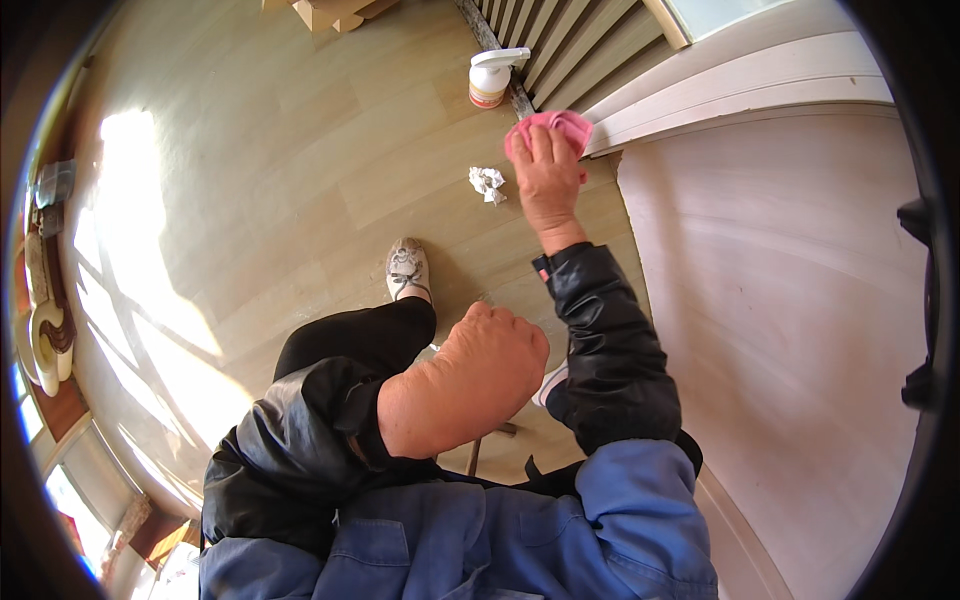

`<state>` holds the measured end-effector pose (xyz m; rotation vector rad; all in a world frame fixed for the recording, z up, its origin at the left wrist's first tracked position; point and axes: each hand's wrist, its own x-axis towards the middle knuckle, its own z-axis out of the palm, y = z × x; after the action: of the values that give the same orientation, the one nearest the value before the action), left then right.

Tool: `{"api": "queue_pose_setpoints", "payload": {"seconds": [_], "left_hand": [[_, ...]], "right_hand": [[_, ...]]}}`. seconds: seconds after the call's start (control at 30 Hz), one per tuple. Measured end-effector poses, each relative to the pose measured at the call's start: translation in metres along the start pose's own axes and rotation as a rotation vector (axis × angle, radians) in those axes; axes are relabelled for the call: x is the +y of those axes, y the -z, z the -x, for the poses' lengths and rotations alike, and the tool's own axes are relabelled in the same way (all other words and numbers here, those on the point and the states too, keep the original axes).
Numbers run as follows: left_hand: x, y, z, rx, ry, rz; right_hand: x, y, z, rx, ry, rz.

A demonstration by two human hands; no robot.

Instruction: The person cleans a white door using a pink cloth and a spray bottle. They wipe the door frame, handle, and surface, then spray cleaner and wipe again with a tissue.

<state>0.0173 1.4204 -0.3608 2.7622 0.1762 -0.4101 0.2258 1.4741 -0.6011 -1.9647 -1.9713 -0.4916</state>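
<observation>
My right hand (pixel 551 176) is pressed over a pink cloth (pixel 574 127), with its fingers spread on top. The cloth lies against the corner where the white wooden ledge (pixel 720 90) meets a slatted panel (pixel 592 64). Closer to my body, my left hand (pixel 480 360) is curled into a fist with its back towards me. Nothing shows in it, though its palm side is hidden. Crumpled white paper (pixel 487 184) lies on the floor to the left of my right hand. A white spray bottle (pixel 490 79) stands upright beside the slatted panel.
A pale wall or panel (pixel 772 262) runs along my right side. Wood-look flooring (pixel 315 150) spreads ahead and left, with bright sunlight patches. A cardboard box (pixel 334 11) sits at the far top. Part of a wooden stool (pixel 474 456) shows beneath me, near my shoes (pixel 408 266).
</observation>
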Motion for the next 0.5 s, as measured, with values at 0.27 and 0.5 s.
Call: {"api": "queue_pose_setpoints", "payload": {"seconds": [0.27, 0.5], "left_hand": [[-0.014, -0.017, -0.01, -0.078, 0.037, 0.039], [-0.021, -0.027, -0.016, -0.101, 0.041, -0.019]], "right_hand": [[0.074, -0.121, 0.028, -0.197, 0.283, 0.348], [0.088, -0.192, 0.079, -0.596, 0.282, 0.358]]}}
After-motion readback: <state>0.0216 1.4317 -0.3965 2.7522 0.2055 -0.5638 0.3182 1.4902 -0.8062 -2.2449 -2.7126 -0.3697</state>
